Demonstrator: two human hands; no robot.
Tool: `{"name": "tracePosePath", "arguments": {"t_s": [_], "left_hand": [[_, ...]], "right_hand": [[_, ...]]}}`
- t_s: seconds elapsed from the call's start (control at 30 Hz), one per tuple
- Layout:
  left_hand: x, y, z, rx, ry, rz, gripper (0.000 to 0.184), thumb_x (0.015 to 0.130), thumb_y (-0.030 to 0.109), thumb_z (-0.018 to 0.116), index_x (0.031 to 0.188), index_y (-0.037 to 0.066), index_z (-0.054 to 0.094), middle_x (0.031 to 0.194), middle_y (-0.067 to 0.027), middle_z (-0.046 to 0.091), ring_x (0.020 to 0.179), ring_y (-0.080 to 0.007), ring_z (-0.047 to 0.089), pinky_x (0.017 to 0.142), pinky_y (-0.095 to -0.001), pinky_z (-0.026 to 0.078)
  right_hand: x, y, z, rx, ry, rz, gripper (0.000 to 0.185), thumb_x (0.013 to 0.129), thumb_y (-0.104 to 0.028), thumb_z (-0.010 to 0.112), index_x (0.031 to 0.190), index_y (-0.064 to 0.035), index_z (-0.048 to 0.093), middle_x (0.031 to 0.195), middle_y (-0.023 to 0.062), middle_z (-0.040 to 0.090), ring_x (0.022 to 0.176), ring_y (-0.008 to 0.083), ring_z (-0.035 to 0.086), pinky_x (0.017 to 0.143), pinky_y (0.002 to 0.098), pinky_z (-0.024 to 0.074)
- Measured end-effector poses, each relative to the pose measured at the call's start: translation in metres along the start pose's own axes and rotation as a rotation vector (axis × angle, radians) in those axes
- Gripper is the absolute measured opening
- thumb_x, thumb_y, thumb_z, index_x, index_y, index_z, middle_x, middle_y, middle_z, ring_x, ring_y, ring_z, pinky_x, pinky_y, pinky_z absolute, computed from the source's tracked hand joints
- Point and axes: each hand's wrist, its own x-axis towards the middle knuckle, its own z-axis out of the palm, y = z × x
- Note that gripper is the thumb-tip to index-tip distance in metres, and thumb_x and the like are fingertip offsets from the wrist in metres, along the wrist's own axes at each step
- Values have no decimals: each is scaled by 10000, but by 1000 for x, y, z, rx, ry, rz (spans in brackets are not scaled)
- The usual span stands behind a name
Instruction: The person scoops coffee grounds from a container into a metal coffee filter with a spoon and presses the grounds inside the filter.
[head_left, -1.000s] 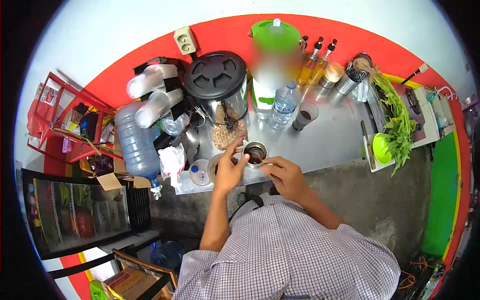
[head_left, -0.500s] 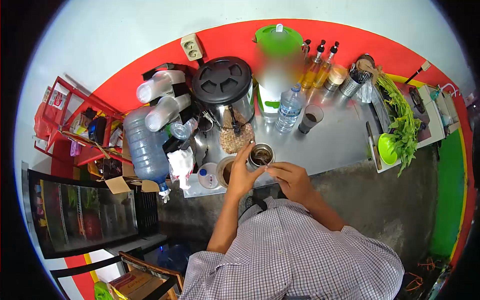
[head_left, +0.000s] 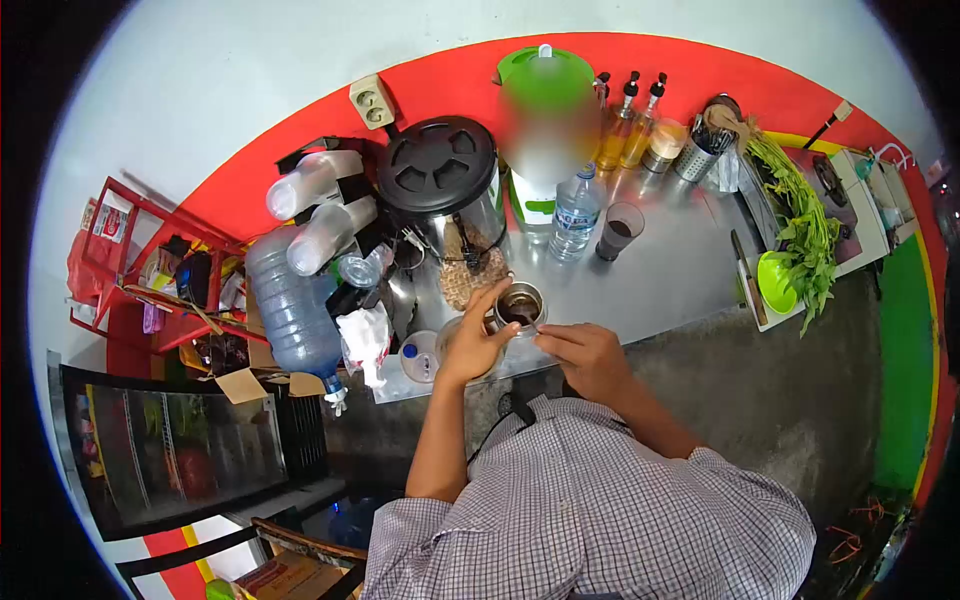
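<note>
Metal cup upright at steel counter's front edge. Left hand nearer, against cup's left side, fingers loosely parted; whether gripping, cannot tell. Right hand at cup's front right, fingertips pinched on thin utensil slanting leftward into cup. Bottle beyond cup; floor cup's front side.

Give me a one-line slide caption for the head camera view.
Left hand at a round metal cup of dark liquid, right hand at its rim, on a shiny metal counter.
</note>
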Motion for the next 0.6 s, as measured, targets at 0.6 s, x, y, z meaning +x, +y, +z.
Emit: {"name": "tracePosePath", "arguments": {"t_s": [0.6], "left_hand": [[9,-15,0,-180,-71,-55,669,1095,20,571,1722,74,343,1732,-146,421,1610,-244,360,1315,-368,255]], "right_hand": [[1,4,14,-51,85,55,318,825,-30,787,1138,-85,790,1207,132,807,901,299,798,754,385,629]]}}
